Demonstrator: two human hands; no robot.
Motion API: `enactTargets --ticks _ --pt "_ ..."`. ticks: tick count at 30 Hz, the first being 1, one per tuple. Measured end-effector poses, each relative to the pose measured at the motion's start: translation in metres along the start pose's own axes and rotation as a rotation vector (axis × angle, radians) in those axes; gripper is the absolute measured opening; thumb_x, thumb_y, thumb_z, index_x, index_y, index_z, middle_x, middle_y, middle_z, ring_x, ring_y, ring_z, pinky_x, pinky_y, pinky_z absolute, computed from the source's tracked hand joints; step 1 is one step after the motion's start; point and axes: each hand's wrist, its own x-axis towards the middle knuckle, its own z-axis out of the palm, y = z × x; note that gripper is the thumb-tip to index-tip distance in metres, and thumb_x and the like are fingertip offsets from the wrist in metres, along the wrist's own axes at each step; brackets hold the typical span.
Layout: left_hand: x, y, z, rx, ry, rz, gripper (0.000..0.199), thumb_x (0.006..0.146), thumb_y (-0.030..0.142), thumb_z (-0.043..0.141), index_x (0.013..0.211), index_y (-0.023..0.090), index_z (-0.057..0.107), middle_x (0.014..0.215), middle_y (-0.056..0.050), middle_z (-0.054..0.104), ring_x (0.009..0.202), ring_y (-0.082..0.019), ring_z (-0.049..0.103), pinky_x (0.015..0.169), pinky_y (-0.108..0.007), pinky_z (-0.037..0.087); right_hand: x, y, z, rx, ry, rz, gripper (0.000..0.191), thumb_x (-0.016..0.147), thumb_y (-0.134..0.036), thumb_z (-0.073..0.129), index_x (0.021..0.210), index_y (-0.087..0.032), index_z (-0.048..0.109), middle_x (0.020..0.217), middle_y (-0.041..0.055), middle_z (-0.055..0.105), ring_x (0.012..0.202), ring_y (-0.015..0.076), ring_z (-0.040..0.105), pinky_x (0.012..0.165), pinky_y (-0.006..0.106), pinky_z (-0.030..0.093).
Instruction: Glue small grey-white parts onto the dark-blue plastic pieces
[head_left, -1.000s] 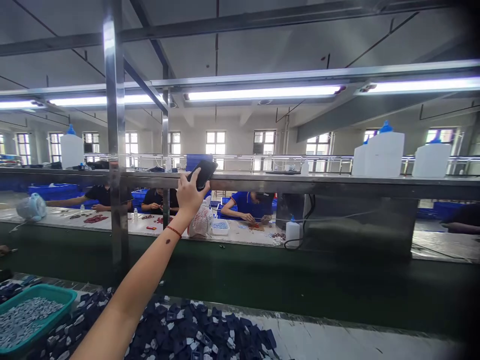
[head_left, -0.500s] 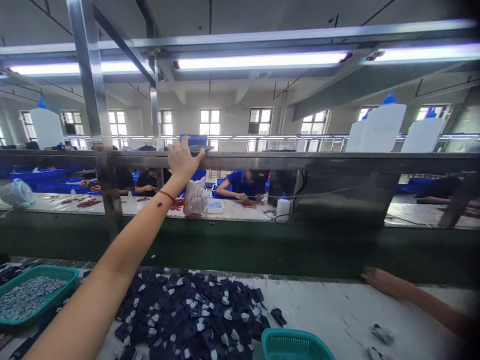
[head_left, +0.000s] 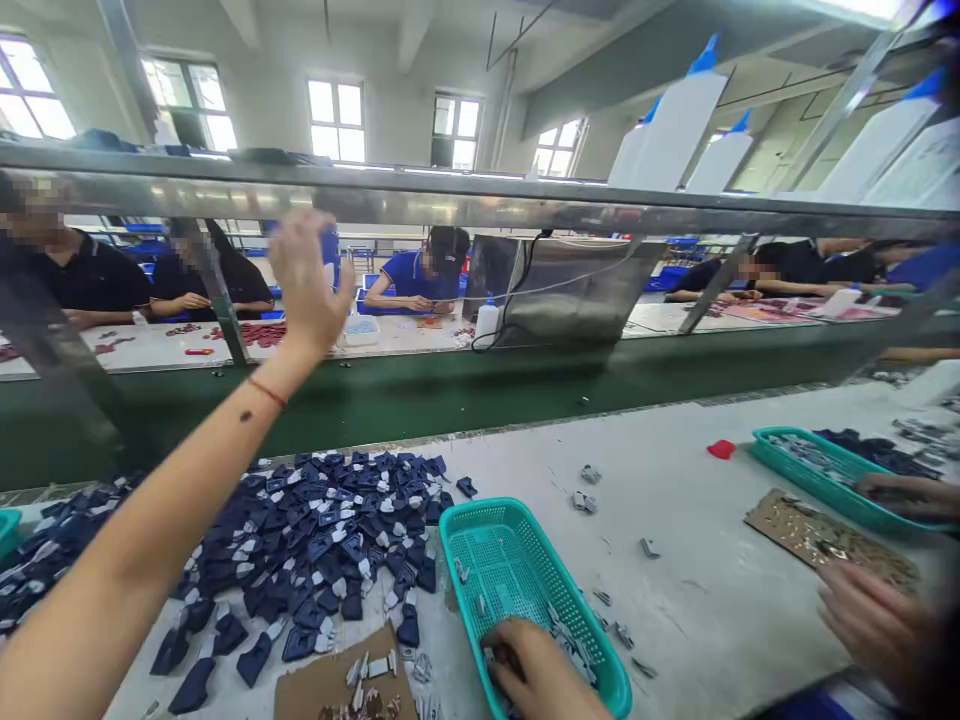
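My left hand [head_left: 307, 285] is raised in front of the metal shelf's edge, blurred, its thumb apart from the fingers and nothing visible in it. My right hand [head_left: 536, 670] reaches into a teal plastic basket [head_left: 514, 510], its fingers curled among small grey metal pieces [head_left: 566, 640]; what they grip is hidden. Left of the basket spreads a pile of navy fabric tabs with pale grey ends [head_left: 322, 540]. Close to my right hand lies a brown cardboard piece [head_left: 304, 690] with grey metal pieces and small copper-coloured bits on it.
The metal shelf [head_left: 450, 195] crosses the view, bearing white bottles with blue caps [head_left: 682, 130]. At right a co-worker's hands [head_left: 870, 610] are near another teal basket [head_left: 780, 440] and a cardboard piece [head_left: 825, 530]. A red scrap [head_left: 721, 450] lies on the white table [head_left: 712, 600]. Other people sit across.
The view has tilted down and turned right. My left hand has come off the shelf top. My right hand now shows in the basket; the arm resting at the table's far edge is gone from there.
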Motion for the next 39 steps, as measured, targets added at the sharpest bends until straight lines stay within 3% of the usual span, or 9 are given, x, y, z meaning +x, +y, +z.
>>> enactTargets --ticks 3,6,9,17,21,25,31,37,39 --pt "-0.084 0.024 0.048 -0.055 -0.629 0.053 0.031 0.096 0.023 0.04 0.123 0.014 0.052 0.126 -0.013 0.056 0.123 -0.025 0.048 0.107 -0.045 0.036 -0.002 -0.005 -0.002 0.043 0.054 -0.039 0.027 0.08 -0.012 0.049 0.095 -0.015 0.071 0.093 0.0109 0.069 0.09 0.0235 0.064 0.079 0.031 0.046" --pt "-0.147 0.04 0.092 -0.081 -0.918 0.088 0.025 0.092 0.03 0.054 0.111 0.016 0.061 0.109 -0.008 0.065 0.098 -0.02 0.062 0.088 -0.039 0.051 -0.005 -0.004 -0.001 0.127 0.148 -0.062 0.024 0.08 -0.011 0.048 0.089 -0.016 0.07 0.089 0.0096 0.07 0.083 0.0218 0.066 0.075 0.03 0.048" --pt "-0.181 0.043 0.121 -0.073 -1.113 0.104 0.029 0.091 0.033 0.058 0.114 0.015 0.06 0.113 -0.009 0.063 0.096 -0.021 0.063 0.082 -0.041 0.054 -0.009 0.0 0.001 0.263 0.286 -0.082 0.019 0.083 -0.021 0.052 0.085 -0.019 0.071 0.079 0.0066 0.071 0.073 0.021 0.066 0.07 0.031 0.051" --pt "-0.196 0.043 0.14 -0.12 -1.175 0.187 0.032 0.09 0.033 0.059 0.117 0.016 0.059 0.125 -0.011 0.057 0.111 -0.026 0.057 0.093 -0.049 0.048 -0.009 0.009 0.002 0.891 0.451 -0.017 0.036 0.074 -0.053 0.068 0.084 -0.019 0.073 0.083 0.0084 0.069 0.07 0.0232 0.07 0.061 0.033 0.058" --pt "-0.202 0.058 0.156 -0.261 -1.233 0.273 0.03 0.09 0.032 0.06 0.115 0.016 0.06 0.121 -0.01 0.06 0.111 -0.025 0.057 0.095 -0.049 0.047 -0.01 0.007 -0.005 1.004 0.436 0.101 0.043 0.068 -0.056 0.074 0.086 -0.017 0.075 0.072 0.0089 0.073 0.065 0.0225 0.068 0.059 0.032 0.057" --pt "-0.209 0.067 0.167 -0.364 -1.237 0.192 0.025 0.09 0.031 0.059 0.108 0.015 0.062 0.114 -0.009 0.063 0.104 -0.023 0.061 0.091 -0.046 0.049 -0.011 0.004 -0.009 1.077 0.473 0.137 0.047 0.064 -0.055 0.078 0.09 -0.016 0.076 0.08 0.0107 0.076 0.065 0.0214 0.068 0.059 0.032 0.057" --pt "-0.197 0.069 0.14 -0.543 -1.043 -0.249 0.023 0.081 0.029 0.067 0.097 0.014 0.063 0.1 -0.011 0.067 0.094 -0.025 0.064 0.086 -0.043 0.05 -0.009 0.003 -0.009 1.139 0.454 0.153 0.041 0.064 -0.048 0.08 0.089 -0.016 0.075 0.08 0.0093 0.075 0.079 0.026 0.073 0.077 0.038 0.059" --pt "-0.207 0.101 0.038 -0.925 -0.907 -0.754 0.038 0.086 0.033 0.058 0.12 0.017 0.053 0.109 -0.012 0.068 0.082 -0.018 0.069 0.067 -0.028 0.055 -0.008 -0.019 -0.011 1.218 0.646 -0.006 0.022 0.065 -0.035 0.082 0.076 -0.019 0.074 0.089 0.0063 0.072 0.083 0.0233 0.071 0.077 0.036 0.06" --pt "-0.222 0.119 0.0 -1.237 -0.865 -1.163 0.04 0.077 0.028 0.07 0.114 0.018 0.061 0.107 -0.009 0.067 0.078 -0.014 0.068 0.064 -0.022 0.053 -0.009 -0.033 -0.009 1.219 0.695 -0.078 0.017 0.066 -0.032 0.081 0.074 -0.019 0.074 0.086 0.0066 0.073 0.084 0.0224 0.07 0.077 0.036 0.059"
